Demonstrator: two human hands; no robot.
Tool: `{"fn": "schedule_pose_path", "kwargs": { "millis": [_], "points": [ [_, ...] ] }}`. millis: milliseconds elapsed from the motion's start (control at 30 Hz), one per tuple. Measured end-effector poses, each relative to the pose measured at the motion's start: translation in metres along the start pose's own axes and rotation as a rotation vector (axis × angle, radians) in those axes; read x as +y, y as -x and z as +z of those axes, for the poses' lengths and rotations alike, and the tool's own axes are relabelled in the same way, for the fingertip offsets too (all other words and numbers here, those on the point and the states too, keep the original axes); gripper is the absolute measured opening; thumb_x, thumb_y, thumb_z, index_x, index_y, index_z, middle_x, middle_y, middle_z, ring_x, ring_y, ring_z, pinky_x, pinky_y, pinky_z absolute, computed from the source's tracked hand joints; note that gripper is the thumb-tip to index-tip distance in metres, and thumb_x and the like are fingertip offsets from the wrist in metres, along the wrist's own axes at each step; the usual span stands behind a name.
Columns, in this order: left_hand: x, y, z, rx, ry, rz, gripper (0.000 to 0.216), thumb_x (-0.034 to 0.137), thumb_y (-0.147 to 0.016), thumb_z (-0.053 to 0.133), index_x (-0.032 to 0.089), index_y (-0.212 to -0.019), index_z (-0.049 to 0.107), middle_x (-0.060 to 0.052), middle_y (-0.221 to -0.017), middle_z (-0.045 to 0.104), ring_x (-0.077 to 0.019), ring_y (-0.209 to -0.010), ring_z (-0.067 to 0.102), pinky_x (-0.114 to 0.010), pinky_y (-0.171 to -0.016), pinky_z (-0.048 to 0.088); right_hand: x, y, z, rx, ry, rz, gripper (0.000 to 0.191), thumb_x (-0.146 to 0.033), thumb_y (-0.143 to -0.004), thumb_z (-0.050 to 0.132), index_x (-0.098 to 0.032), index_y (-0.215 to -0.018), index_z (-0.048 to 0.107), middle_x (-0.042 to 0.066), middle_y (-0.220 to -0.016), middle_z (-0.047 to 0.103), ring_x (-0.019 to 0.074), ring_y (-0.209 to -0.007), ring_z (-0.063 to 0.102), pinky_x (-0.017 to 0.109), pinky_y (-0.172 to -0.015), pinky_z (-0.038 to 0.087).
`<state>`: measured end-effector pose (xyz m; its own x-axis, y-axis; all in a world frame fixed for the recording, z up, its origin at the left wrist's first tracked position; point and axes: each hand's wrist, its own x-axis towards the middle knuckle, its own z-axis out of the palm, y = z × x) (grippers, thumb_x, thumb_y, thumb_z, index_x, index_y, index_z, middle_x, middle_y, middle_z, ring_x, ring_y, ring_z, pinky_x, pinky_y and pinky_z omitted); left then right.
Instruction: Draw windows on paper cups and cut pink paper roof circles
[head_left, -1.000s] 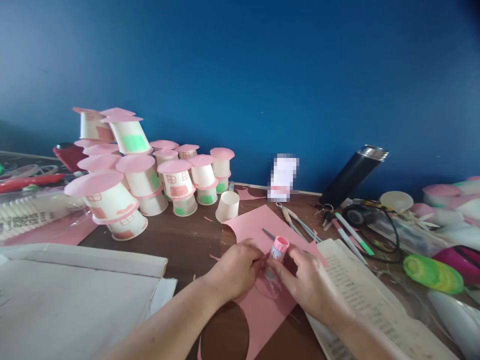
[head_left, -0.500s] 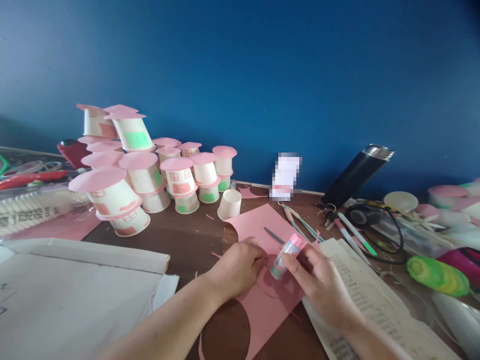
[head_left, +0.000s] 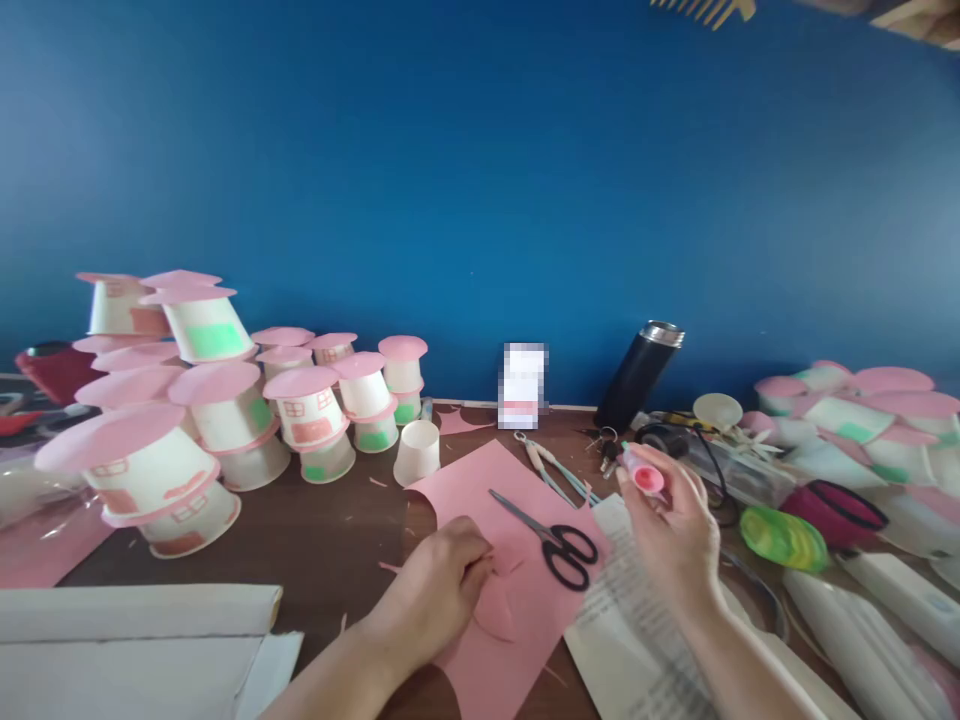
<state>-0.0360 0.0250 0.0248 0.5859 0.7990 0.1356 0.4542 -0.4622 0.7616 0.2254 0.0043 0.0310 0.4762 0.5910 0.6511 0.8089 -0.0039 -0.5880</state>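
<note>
My left hand [head_left: 450, 570] is closed in a pinch on the edge of a pink paper circle [head_left: 496, 610]. The circle lies over a larger pink paper sheet [head_left: 469, 485] and blends with it in colour. My right hand [head_left: 679, 520] is wrapped round a glue stick [head_left: 643, 474], raised to the right of the sheet. The stick's pink end faces me. Black-handled scissors [head_left: 555, 540] rest on the sheet between my hands, touched by neither. A white paper cup [head_left: 417, 452] stands upside down beyond my left hand.
Stacked paper-cup houses [head_left: 210, 400] with pink roofs stand at left, and more cups [head_left: 862, 420] at right. A black flask [head_left: 641, 375] leans on the blue wall. Printed paper [head_left: 607, 610] lies under my right arm. White cardboard [head_left: 142, 650] covers the left front.
My right hand has carried the glue stick up and right, away from the pink circle, uncovering the scissors. My left hand keeps its pinch. The camera view has shifted up and right.
</note>
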Motion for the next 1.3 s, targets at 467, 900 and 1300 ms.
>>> {"fn": "schedule_pose_path", "kwargs": {
  "millis": [467, 900, 1300],
  "points": [
    [-0.004, 0.002, 0.004, 0.017, -0.058, 0.023, 0.027, 0.02, -0.094, 0.044, 0.019, -0.075, 0.064, -0.002, -0.082, 0.059, -0.0148, -0.075, 0.06, -0.025, -0.071, 0.043, 0.042, -0.014, 0.004, -0.279, 0.608, 0.185, 0.066, -0.035, -0.08, 0.057, -0.001, -0.136, 0.048, 0.03, -0.136, 0.042, 0.045, -0.123, 0.046, 0.053, -0.095, 0.043],
    [0.008, 0.008, -0.003, 0.289, -0.164, 0.245, 0.024, 0.016, -0.095, 0.043, 0.022, -0.105, 0.064, -0.006, -0.102, 0.064, -0.0184, -0.093, 0.061, -0.031, -0.085, 0.047, -0.041, 0.009, -0.016, -0.353, -0.077, 0.114, 0.033, -0.055, -0.088, 0.05, -0.025, -0.093, 0.062, 0.002, -0.078, 0.061, 0.0182, -0.062, 0.056, 0.03, -0.061, 0.045],
    [0.013, 0.013, -0.006, 0.42, -0.658, 0.525, 0.029, 0.017, -0.096, 0.044, 0.02, -0.119, 0.062, -0.006, -0.108, 0.07, -0.0208, -0.095, 0.062, -0.034, -0.085, 0.047, -0.079, 0.051, -0.001, -0.931, -0.759, 0.723, 0.045, -0.059, -0.081, 0.061, -0.018, -0.066, 0.054, -0.007, -0.055, 0.036, 0.0069, -0.047, 0.025, 0.023, -0.044, 0.014]
  ]
}}
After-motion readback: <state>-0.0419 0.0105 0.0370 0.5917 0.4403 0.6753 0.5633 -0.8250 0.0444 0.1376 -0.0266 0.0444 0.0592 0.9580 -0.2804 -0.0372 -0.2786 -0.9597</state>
